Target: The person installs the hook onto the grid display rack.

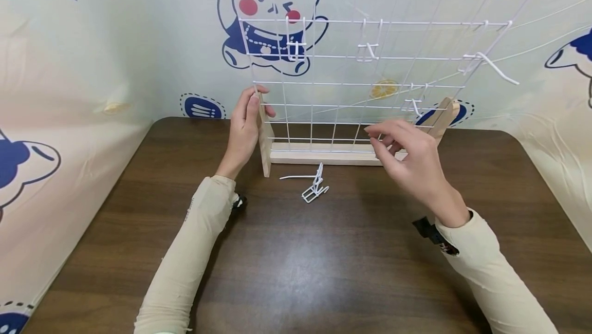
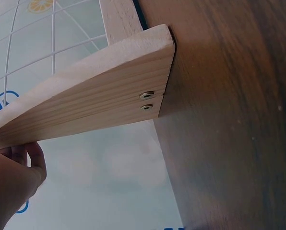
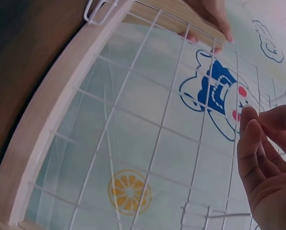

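A white wire grid panel (image 1: 370, 82) stands upright in a pale wooden stand (image 1: 324, 155) at the back of the table. My left hand (image 1: 252, 110) grips the stand's left wooden upright (image 2: 95, 91), fingers curled round its edge. My right hand (image 1: 386, 138) hovers in front of the grid's lower right part, fingers (image 3: 258, 158) loosely bent and holding nothing. Several white wire hooks hang on the grid, among them one at upper left (image 1: 296, 46) and one at right (image 1: 485, 61). Loose white hooks (image 1: 314, 185) lie on the table just in front of the stand.
The dark wooden table (image 1: 324, 262) is bounded by a cartoon-printed cloth backdrop (image 1: 139, 41) behind and at both sides. The stand's right wooden upright (image 1: 444, 115) leans behind my right hand. Both sleeves are beige.
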Demonstrator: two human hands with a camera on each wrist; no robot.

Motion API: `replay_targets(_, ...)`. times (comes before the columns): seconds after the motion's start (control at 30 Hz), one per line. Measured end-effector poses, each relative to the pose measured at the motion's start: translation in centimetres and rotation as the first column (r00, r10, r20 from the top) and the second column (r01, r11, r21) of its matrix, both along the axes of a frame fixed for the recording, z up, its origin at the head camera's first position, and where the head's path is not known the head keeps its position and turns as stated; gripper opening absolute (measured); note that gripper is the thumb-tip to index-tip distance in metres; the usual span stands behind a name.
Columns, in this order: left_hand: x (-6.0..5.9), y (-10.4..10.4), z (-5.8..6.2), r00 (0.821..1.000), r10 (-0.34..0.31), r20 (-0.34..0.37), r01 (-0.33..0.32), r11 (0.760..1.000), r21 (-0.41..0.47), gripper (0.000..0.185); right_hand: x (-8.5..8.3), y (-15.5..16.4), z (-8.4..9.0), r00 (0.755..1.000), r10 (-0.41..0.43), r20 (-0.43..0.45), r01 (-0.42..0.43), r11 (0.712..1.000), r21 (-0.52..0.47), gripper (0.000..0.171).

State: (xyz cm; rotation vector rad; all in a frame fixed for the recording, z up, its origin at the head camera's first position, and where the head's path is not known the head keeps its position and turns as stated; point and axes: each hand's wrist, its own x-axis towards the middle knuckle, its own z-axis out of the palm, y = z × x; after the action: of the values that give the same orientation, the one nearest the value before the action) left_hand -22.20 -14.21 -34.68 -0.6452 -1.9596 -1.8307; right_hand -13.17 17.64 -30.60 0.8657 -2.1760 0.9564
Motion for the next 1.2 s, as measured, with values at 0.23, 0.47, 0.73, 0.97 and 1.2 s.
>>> replay_targets(0.23, -1.1, -0.4, -1.0, 1.0, 0.006, 0.005, -0.006, 1.0, 0.004, 0.033, 0.0, -0.8, -0.6, 0.999, 0.01, 0.031, -0.011, 0.999, 0.043, 0.022)
replay_targets(0.47, -0.3, -0.2, -0.3, 1.0, -0.001, 0.0, 0.001, 1.0, 0.005, 0.035, -0.2, -1.3, -1.3, 0.997, 0.017, 0.075, -0.024, 0.996, 0.088, 0.02)
replay_targets(0.73, 0.7, 0.1, 0.9, 1.0, -0.004, 0.009, 0.004, 1.0, 0.012, 0.034, -0.2, -2.1, -2.2, 0.99, 0.057, 0.126, -0.072, 0.99, 0.117, 0.021)
replay_targets(0.97, 0.9, 0.2, 1.0, 1.0, -0.006, 0.01, 0.006, 1.0, 0.009, 0.033, 0.1, -3.0, -3.0, 0.974, 0.079, 0.212, -0.119, 0.977, 0.179, 0.024)
replay_targets(1.2, 1.0, 0.2, 1.1, 1.0, 0.0, 0.017, 0.0, 1.0, 0.001, 0.034, 0.6, -3.5, -3.5, 0.949, 0.083, 0.303, -0.153, 0.965, 0.215, 0.027)
